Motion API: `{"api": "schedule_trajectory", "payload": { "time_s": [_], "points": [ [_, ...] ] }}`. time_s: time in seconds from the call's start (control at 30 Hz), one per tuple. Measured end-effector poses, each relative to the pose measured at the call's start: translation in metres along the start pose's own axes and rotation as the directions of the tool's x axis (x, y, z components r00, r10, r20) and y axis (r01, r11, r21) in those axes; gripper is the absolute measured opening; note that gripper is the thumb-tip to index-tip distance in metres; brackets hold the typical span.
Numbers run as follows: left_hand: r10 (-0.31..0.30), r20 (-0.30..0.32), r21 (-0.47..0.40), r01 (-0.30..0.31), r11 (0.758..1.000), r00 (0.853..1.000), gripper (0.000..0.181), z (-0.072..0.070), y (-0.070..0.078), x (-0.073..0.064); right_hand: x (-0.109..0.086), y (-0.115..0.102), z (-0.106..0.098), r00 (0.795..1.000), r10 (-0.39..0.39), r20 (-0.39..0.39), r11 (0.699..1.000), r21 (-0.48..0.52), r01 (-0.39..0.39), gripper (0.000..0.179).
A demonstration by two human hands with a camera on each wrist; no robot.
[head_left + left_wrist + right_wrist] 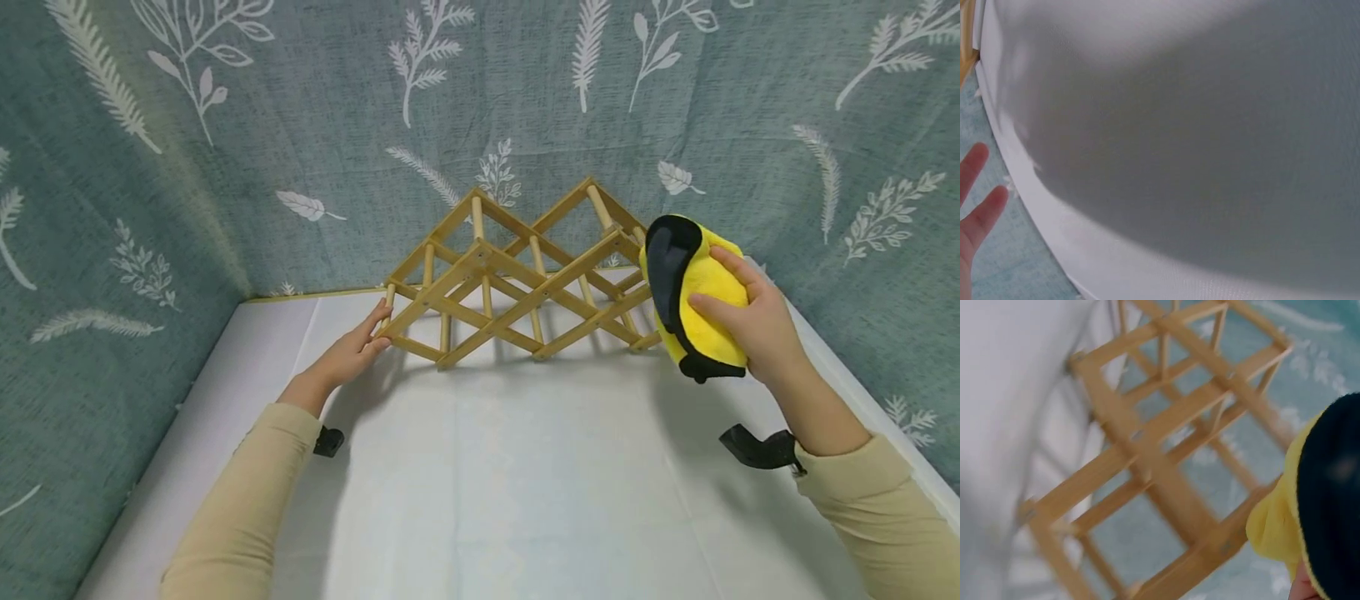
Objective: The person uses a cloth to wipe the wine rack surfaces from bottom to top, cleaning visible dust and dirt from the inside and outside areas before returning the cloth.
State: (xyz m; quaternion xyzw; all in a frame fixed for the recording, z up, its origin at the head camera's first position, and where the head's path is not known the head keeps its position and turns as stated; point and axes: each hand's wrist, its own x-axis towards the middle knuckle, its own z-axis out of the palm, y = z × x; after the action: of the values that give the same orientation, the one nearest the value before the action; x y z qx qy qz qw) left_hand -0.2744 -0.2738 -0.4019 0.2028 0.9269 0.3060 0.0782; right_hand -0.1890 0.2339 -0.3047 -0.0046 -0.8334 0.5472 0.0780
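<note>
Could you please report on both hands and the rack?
Left hand touching wooden lattice rack, left end. Right hand gripping yellow-black plush item. Item hiding rack's right end, head view.

backdrop (pixel 322 108): teal fabric, rear and both sides | leaf prints (pixel 300 205): white | tabletop (pixel 540 483): white, faintly creased

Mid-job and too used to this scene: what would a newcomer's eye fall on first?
First, the bright yellow-and-black item, held in the right hand on the head view's right side. Next, the zigzag wooden rack across the middle, before the leaf-patterned cloth, with the left hand at its left end.
</note>
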Motion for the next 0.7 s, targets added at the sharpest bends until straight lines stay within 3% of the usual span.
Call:
{"api": "schedule_trajectory", "payload": {
  "time_s": [0.17, 0.37, 0.53, 0.7],
  "points": [
    [-0.025, 0.013, 0.012, 0.025, 1.0, 1.0, 0.064, -0.002, 0.001, -0.001, 0.0, 0.027, -0.013, 0.987, 0.108, -0.116, 0.99, -0.079, -0.117, 0.067],
    [-0.025, -0.022, -0.045, 0.024, 0.999, 0.999, 0.067, 0.002, 0.003, -0.001, 0.009, 0.058, -0.014, 0.958, 0.166, -0.234, 0.97, -0.138, -0.202, 0.072],
    [-0.05, -0.052, -0.055, 0.047, 0.997, 0.997, 0.067, 0.007, 0.005, 0.001, 0.015, 0.074, -0.003, 0.95, 0.175, -0.257, 0.971, -0.112, -0.209, 0.08],
    [-0.08, -0.055, -0.041, 0.078, 0.996, 0.995, 0.068, 0.006, 0.007, 0.001, 0.021, 0.074, 0.017, 0.951, 0.109, -0.291, 0.986, -0.09, -0.141, 0.086]
  ]
}}
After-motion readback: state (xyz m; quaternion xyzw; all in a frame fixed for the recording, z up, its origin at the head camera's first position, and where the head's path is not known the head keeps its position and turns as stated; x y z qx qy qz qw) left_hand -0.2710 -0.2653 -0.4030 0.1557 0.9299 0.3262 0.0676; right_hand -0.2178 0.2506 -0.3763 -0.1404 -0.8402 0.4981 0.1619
